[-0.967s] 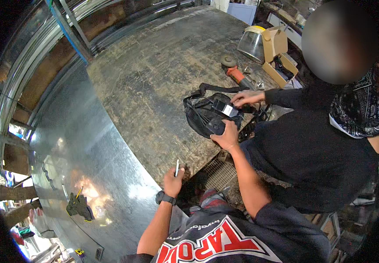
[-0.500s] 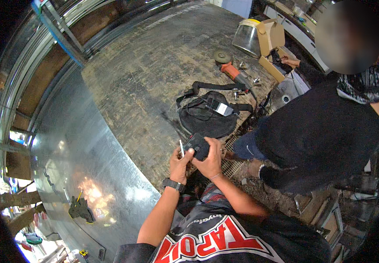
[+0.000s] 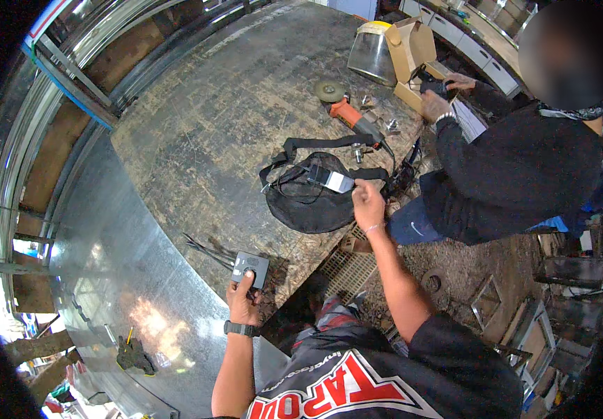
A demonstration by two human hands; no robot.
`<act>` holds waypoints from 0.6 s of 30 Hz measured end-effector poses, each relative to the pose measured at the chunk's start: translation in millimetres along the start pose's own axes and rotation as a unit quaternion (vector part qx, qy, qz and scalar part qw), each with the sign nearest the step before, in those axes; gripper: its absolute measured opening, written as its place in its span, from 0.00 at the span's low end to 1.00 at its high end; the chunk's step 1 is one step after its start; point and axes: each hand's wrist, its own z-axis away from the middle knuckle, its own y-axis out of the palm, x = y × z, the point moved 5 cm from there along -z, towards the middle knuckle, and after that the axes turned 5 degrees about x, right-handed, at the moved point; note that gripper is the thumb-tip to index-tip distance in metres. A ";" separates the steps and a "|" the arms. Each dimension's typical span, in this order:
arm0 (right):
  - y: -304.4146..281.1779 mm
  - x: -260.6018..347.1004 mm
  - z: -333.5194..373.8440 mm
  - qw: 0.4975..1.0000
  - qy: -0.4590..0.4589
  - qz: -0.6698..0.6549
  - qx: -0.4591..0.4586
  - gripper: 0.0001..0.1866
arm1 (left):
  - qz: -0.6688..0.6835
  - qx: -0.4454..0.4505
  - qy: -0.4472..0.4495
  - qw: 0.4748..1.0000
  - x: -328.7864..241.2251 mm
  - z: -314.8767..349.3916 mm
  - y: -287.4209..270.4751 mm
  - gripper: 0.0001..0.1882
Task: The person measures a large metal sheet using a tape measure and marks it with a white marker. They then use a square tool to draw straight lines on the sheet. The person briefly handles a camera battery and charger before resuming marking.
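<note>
Your left hand (image 3: 243, 306) has its fingers closed around a flat, squarish grey-and-black device (image 3: 258, 263), thumb pressed on its top face, holding it over the near edge of the worn desk (image 3: 196, 140). A few thin black leads (image 3: 208, 250) trail off its left side. There's a dark watch (image 3: 243, 328) on that wrist. Your right hand (image 3: 370, 208) is over at the black waist bag (image 3: 308, 211), fingers right at the white end of a slim black-and-white gadget (image 3: 331, 179) lying on top of it; can't tell if you're actually pinching it or just touching. Just past the bag's strap (image 3: 315, 143) sits an orange angle grinder (image 3: 347, 114), with a yellow-topped face shield (image 3: 371, 56) farther back. To your right, a co-worker (image 3: 511, 164) has both hands at an open cardboard box (image 3: 414, 52).
</note>
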 end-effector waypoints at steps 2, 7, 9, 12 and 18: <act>-6.4 -15.0 -29.2 1.000 0.016 -0.013 0.003 0.13 | 0.001 0.005 -0.004 1.000 2.7 2.2 -4.8 0.22; 4.2 -21.3 -89.7 0.990 0.021 0.078 0.116 0.19 | 0.006 0.003 -0.016 1.000 13.0 4.1 -18.0 0.23; 26.8 -13.5 -109.3 0.976 -0.030 0.109 0.187 0.22 | 0.009 -0.016 -0.023 1.000 15.7 7.7 -17.4 0.23; 57.1 25.4 -123.8 0.949 -0.006 0.121 0.292 0.26 | 0.015 -0.007 -0.025 1.000 12.0 13.2 -12.4 0.23; 86.6 12.1 -146.4 0.940 -0.063 0.174 0.286 0.17 | 0.012 0.026 -0.032 0.999 10.3 11.5 -5.5 0.21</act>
